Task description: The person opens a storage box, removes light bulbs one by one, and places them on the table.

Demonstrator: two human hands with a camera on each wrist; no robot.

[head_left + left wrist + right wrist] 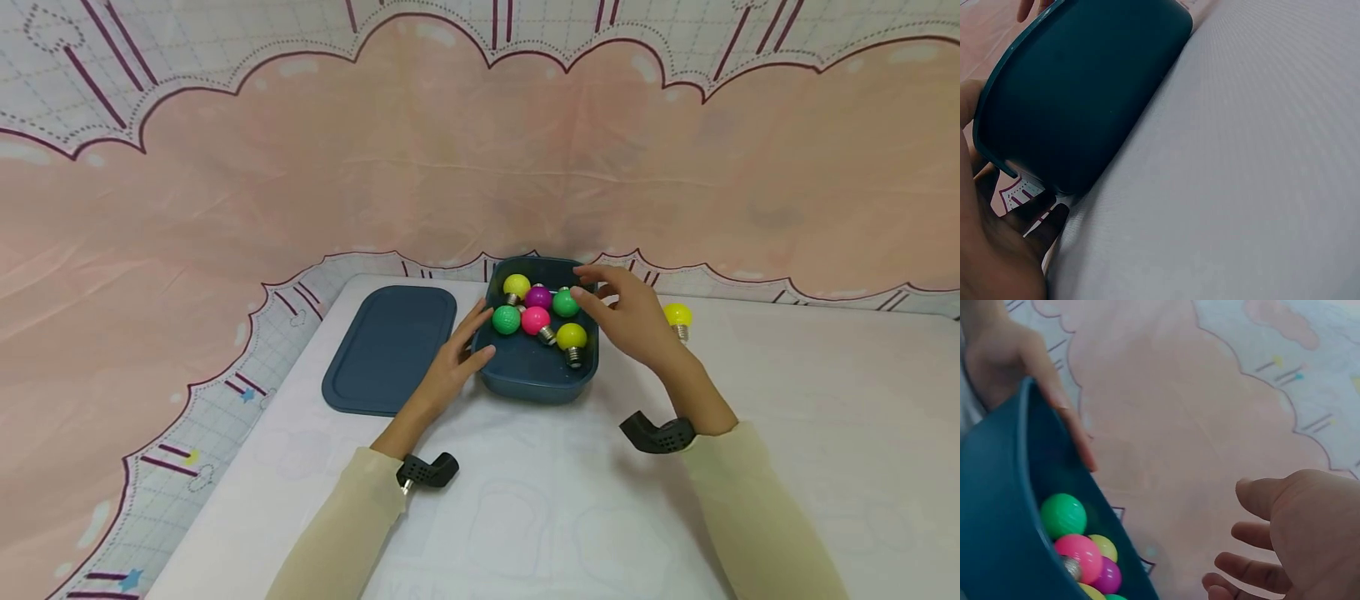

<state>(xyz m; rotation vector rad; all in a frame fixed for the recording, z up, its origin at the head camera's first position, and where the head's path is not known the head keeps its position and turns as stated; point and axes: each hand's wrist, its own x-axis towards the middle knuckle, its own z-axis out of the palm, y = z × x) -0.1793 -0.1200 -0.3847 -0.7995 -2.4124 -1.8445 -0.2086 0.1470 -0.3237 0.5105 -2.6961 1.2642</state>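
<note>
A person's left hand steadies the blue tub of coloured bulbs on the counter, fingers straight, while the right hand hovers spread above; a careless nudge could tip bulbs out.

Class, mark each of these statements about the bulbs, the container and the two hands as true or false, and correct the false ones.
1. The lid is on the container. False: it lies flat on the table, to the container's left.
2. One yellow bulb lies on the table outside the container. True.
3. The left hand rests against the container's left side. True.
4. The right hand grips a bulb. False: its fingers are relaxed above the rim and hold nothing.
5. The container holds only green bulbs. False: yellow, purple, pink and green.
</note>
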